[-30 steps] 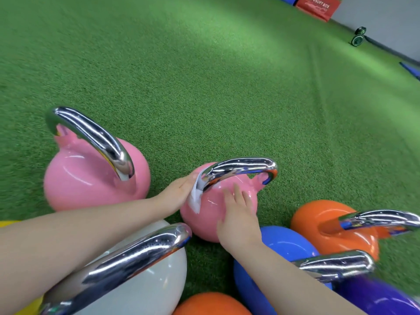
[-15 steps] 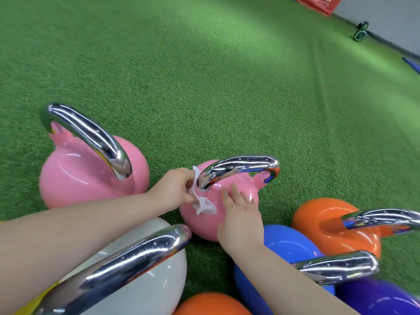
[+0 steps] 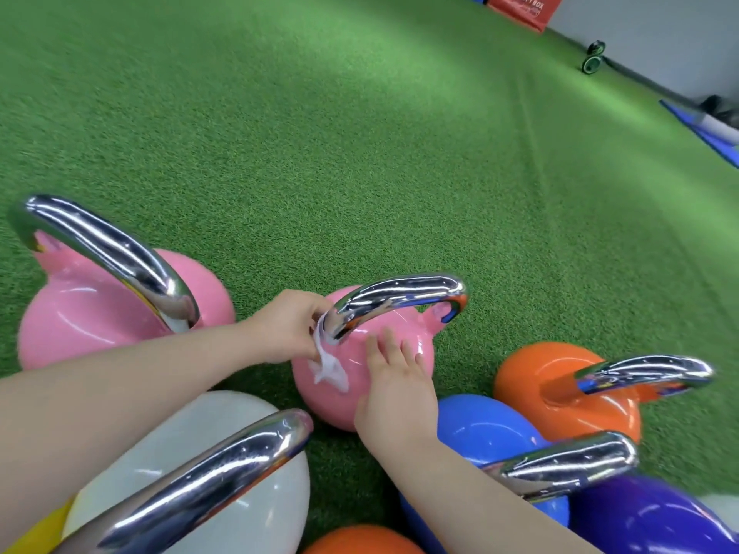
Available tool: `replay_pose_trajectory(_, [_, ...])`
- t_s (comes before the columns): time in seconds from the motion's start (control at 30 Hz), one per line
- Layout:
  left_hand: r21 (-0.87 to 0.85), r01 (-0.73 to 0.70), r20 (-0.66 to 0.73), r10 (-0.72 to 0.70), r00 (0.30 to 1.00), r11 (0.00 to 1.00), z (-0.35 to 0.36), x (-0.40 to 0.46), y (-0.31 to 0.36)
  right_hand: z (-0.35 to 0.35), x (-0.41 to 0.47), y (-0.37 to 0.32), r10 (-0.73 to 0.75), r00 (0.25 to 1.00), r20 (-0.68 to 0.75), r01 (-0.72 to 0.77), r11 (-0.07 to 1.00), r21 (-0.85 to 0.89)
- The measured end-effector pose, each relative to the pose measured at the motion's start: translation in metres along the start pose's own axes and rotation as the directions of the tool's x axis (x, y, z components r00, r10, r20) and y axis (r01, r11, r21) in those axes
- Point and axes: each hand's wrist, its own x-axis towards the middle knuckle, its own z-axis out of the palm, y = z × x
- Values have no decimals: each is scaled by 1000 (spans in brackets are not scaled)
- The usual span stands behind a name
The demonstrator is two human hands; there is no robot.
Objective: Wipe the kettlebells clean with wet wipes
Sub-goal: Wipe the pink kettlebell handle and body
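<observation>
A small pink kettlebell (image 3: 394, 333) with a chrome handle (image 3: 396, 297) stands on the green turf in the middle. My left hand (image 3: 286, 327) grips a white wet wipe (image 3: 330, 367) at the near base of that handle; the wipe hangs down over the pink body. My right hand (image 3: 394, 387) rests flat on the kettlebell's near right side, fingers spread and straight. A larger pink kettlebell (image 3: 100, 313) stands to the left.
Around me stand a white kettlebell (image 3: 208, 437), a blue one (image 3: 480, 429), an orange one (image 3: 560, 389), a purple one (image 3: 648, 517) and another orange one (image 3: 360, 543) at the bottom edge. Open turf (image 3: 360, 153) stretches ahead. A red box (image 3: 520, 10) sits far back.
My left hand has gone from pressing the wipe flat at the handle's base to curling its fingers round it. The wipe now hangs lower. My right hand has barely moved.
</observation>
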Motion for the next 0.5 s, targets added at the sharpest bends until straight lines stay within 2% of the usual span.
replay_pose_trajectory(0.1, [78,0,122,-9,992,997,-9,7,-10,-4,-1,1,-3,1000,-15,3,999,36])
replay_pose_trajectory(0.2, [139,111,80,-122,989,984,-4,5,-16,-6,0,1,-12,1000,5,12,998,69])
replay_pose_trajectory(0.3, [168,310,19,-317,948,936,6,-1,-14,-7,-1,2,17,1000,18,-20,983,183])
replay_pose_trajectory(0.4, [-60,498,60,-495,867,865,16,-6,-6,-4,-14,-4,124,990,-63,-96,939,331])
replay_pose_trajectory(0.5, [-269,566,159,-544,824,779,14,-7,-1,5,-29,-19,102,990,-102,-39,869,494])
